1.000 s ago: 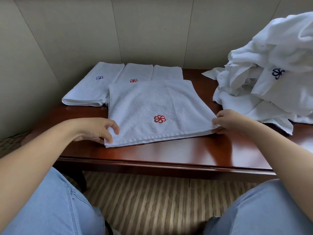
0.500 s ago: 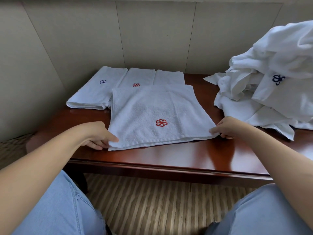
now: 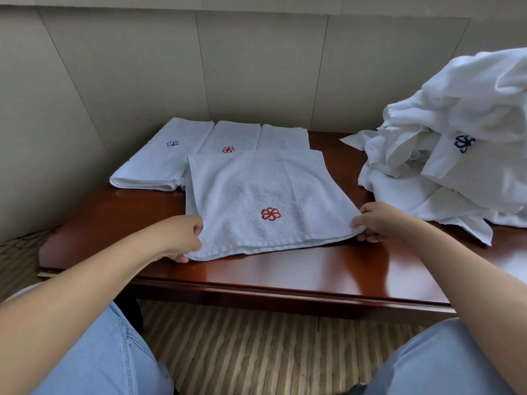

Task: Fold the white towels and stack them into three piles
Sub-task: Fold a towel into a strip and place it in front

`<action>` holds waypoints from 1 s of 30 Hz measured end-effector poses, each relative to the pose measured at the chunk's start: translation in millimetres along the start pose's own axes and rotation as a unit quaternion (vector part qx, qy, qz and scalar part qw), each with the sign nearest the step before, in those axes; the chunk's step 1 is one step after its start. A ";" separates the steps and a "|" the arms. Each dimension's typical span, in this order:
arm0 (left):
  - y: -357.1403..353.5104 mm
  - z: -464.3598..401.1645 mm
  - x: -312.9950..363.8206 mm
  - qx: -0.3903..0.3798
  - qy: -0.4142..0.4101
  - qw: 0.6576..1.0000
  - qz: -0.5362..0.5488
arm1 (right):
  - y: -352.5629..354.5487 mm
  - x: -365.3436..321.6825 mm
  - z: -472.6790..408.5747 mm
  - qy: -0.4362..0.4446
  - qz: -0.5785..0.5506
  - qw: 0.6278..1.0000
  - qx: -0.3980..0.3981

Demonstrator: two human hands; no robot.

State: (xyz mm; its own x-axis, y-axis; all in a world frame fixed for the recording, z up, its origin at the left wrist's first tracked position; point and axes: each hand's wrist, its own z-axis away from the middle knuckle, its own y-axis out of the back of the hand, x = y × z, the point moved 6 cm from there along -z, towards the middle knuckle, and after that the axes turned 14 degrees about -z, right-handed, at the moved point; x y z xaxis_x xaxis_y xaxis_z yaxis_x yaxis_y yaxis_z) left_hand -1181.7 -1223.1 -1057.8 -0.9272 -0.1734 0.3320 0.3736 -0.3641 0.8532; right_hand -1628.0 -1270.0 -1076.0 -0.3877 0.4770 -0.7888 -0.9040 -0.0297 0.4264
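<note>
Left hand (image 3: 178, 238), right hand (image 3: 376, 220): each grip pinching near corner of towel (image 3: 256, 192), edge seemingly lifted off table (image 3: 285, 275).

Nubbly terry-cloth towel (image 3: 256, 195) on glossy wooden table (image 3: 285, 277).

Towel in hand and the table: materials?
Towel: looks like white cotton terry, going by the nubby looped pile, hemmed edge and red stitched logo. Table: likely wood or veneer with glossy reddish-brown lacquer; it mirrors light and arms.

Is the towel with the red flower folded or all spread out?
Folded: the towel shows doubled layers along its near edge, where both hands pinch its corners.
</note>
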 end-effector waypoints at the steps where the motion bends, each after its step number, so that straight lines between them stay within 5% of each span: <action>1: 2.2 -1.1 -0.7 -0.004 -0.001 1.000 0.006 | -0.4 1.1 0.0 -0.006 -0.017 1.000 -0.006; 6: 16.0 -0.6 -8.2 -0.093 0.033 0.979 0.177 | 2.9 0.8 0.9 -0.018 -0.086 0.996 0.012; 11: 10.0 6.1 -8.1 -0.162 0.035 0.964 0.206 | 3.0 0.3 2.6 -0.025 -0.158 0.986 0.035; 16: 34.8 6.6 -10.8 -0.083 0.023 0.917 0.389 | 7.2 -3.9 12.9 -0.038 -0.222 0.972 0.069; 23: 124.8 -2.2 9.7 0.043 -0.033 0.744 0.666 | 31.3 -116.7 60.0 0.112 -0.417 0.902 0.020; 27: 192.1 19.8 35.9 0.101 -0.067 0.706 0.698 | 49.5 -197.0 114.0 0.188 -0.482 0.856 0.015; 30: 230.5 52.0 47.8 0.106 -0.112 0.708 0.689 | 65.9 -236.5 153.1 0.228 -0.502 0.834 -0.021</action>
State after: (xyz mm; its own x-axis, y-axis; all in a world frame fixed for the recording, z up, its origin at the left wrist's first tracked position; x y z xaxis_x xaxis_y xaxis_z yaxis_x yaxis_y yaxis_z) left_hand -1141.3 -1267.7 -824.4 0.3243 -0.0720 0.9432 0.9371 0.1602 -0.3100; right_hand -1568.3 -1250.2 -793.6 0.5486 -0.1037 -0.8296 -0.8162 0.1488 -0.5583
